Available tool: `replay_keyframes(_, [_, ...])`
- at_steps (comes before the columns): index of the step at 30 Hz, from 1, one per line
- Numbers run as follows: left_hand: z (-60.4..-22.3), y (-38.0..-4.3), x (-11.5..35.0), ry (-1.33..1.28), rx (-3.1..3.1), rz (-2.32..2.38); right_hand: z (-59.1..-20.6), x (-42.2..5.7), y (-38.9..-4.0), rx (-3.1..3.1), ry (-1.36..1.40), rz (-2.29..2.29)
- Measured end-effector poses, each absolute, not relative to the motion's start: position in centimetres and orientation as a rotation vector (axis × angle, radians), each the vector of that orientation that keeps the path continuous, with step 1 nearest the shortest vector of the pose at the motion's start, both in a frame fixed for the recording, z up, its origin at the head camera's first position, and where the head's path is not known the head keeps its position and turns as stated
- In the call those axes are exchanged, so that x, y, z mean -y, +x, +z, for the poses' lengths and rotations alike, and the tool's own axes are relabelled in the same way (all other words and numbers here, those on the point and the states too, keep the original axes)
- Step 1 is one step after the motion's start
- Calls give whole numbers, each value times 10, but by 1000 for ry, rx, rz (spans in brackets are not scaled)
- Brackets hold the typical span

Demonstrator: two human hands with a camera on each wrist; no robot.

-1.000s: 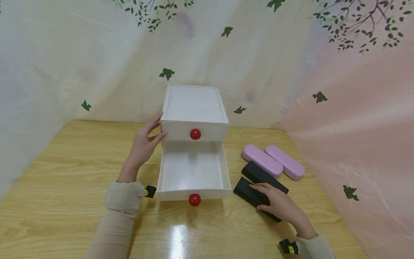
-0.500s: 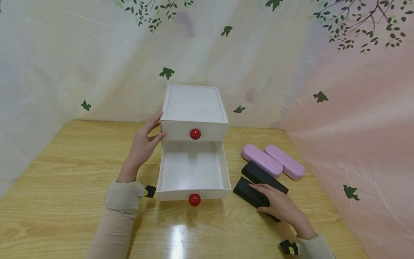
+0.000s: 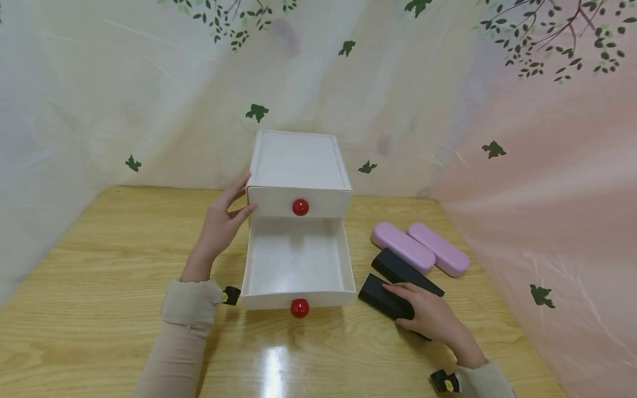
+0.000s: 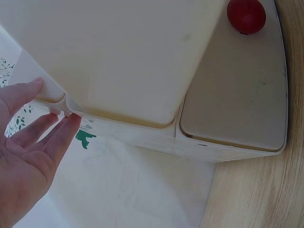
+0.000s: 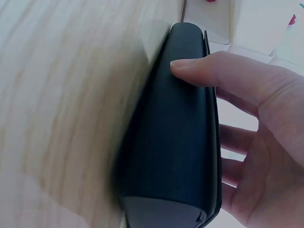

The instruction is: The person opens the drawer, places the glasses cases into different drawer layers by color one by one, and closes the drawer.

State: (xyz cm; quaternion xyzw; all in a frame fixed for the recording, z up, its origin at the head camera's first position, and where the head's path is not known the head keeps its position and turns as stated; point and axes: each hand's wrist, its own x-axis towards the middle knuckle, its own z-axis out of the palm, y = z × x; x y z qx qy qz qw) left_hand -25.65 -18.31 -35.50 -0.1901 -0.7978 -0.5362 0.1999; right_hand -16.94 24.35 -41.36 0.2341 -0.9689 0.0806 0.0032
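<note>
A white drawer cabinet (image 3: 298,160) with red knobs stands on the table, one drawer (image 3: 298,260) pulled far out with nothing in it. My left hand (image 3: 219,226) holds the cabinet's front left corner, thumb on the front and fingers along the side. In the left wrist view, another drawer front (image 4: 237,85) with a red knob sits below the pulled-out one. To the right of the cabinet, my right hand (image 3: 430,315) grips a black glasses case (image 3: 383,298) across its width. The thumb lies on one face and the fingers are behind it, partly hidden in the right wrist view.
A second black glasses case (image 3: 405,271) lies just behind the held one. Beyond it are two pink glasses cases (image 3: 403,246), side by side. The wooden table (image 3: 99,287) ends at a leaf-printed curtain (image 3: 199,110) behind and on the right.
</note>
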Motion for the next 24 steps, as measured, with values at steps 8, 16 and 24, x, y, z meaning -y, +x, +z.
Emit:
replay_keyframes(8, [-356, -256, 183, -525, 2224, -1510, -404, -243, -170, 3003, 730, 253])
replay_keyframes(16, [-355, -255, 182, -512, 2239, -1522, -384, -242, -172, 2978, 707, 239])
replay_keyframes(24, [-355, -255, 183, -513, 2240, -1536, -356, -241, -173, 2854, 760, 170])
